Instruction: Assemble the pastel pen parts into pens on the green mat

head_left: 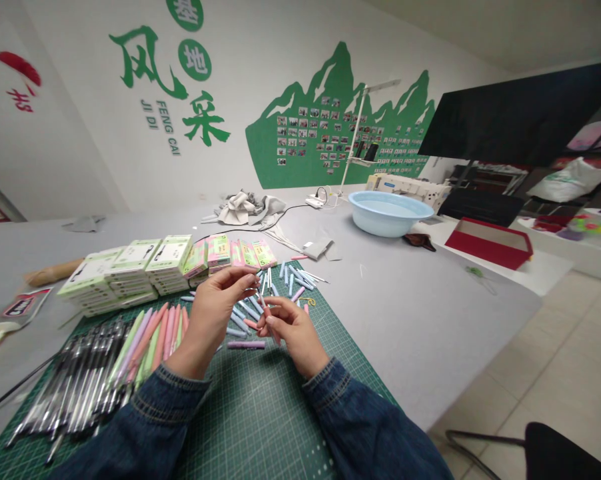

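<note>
My right hand (295,330) is closed on a pink pen barrel (268,313) held at a slant above the green cutting mat (250,413). From the upper end of the barrel a thin pale piece points toward my left hand (213,317), whose thumb and fingertips are pinched together just above it. What exactly sits in that pinch is too small to make out. Behind and beneath both hands lie scattered blue pen parts (238,323) and thin white sticks. A purple pen piece (246,345) rests on the mat just below the hands.
On the left are many clear black-tipped pens (75,380) and a row of pastel pens (150,340). Stacked white-green boxes (130,267) and pink-green boxes (218,251) stand behind. Farther off are grey cloth (245,208), a blue basin (388,217) and a red box (490,243).
</note>
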Demonstrator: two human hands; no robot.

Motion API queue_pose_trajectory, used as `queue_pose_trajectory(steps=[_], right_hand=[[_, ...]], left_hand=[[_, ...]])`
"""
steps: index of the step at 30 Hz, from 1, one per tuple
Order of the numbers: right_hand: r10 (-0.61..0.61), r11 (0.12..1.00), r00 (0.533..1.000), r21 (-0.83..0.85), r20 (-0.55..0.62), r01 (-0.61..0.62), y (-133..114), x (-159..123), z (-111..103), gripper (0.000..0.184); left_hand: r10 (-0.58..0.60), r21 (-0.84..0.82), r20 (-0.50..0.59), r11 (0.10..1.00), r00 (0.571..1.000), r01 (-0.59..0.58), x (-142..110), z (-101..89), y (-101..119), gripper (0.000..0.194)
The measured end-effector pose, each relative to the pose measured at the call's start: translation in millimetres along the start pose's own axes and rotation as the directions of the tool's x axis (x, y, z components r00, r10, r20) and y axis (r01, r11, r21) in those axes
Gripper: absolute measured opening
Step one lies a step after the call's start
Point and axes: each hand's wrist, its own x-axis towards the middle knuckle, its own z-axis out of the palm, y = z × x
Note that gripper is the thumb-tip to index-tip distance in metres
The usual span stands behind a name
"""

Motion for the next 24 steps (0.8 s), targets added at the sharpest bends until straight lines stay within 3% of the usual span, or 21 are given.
queue_pose_trajectory(steps=[12, 15, 17, 19, 21, 22, 24], right_hand=[[-0.027, 0.999, 1.0, 0.038, 0.004, 0.027, -1.1, 0.5, 1.5, 0.029], [-0.045, 0.999, 0.999, 0.021, -0.007, 0.045, -1.3, 0.8, 1.3, 0.028], [-0.058, 0.998, 0.998, 0.003, -0.022, 0.058, -1.0, 1.1, 0.3, 0.027], [-0.075, 0.997, 0.997, -0.019, -0.029, 0.075, -0.3, 1.4, -1.6, 0.026], [-0.09, 0.995, 0.995, -0.041, -0.04, 0.089, 0.6, 1.6, -3.9, 0.025], [-0.096, 0.994, 0.994, -0.051, -0.053, 0.093, 1.0, 1.7, -5.1, 0.026], [-0.101, 0.993, 0.991, -0.067, -0.09, 0.095, 1.4, 1.9, -7.2, 0.026]], left_hand=[[-0.013, 0.14, 0.101, 0.99, 0.995, -0.001, -9.5, -0.8, -5.2, 0.035], [-0.041, 0.155, 0.093, 0.988, 0.995, 0.026, -10.4, -11.0, -7.3, 0.034], [-0.042, 0.292, 0.069, 0.956, 0.997, 0.02, -7.7, -24.4, -12.1, 0.032], [-0.023, 0.559, 0.086, 0.829, 0.996, -0.029, -3.9, -39.3, -20.0, 0.025], [-0.029, 0.779, 0.181, 0.614, 0.983, -0.125, -1.0, -50.5, -29.6, 0.017], [-0.044, 0.831, 0.244, 0.525, 0.969, -0.185, -0.4, -53.4, -34.4, 0.014], [-0.074, 0.85, 0.363, 0.435, 0.929, -0.297, -1.2, -53.5, -43.0, 0.014]])
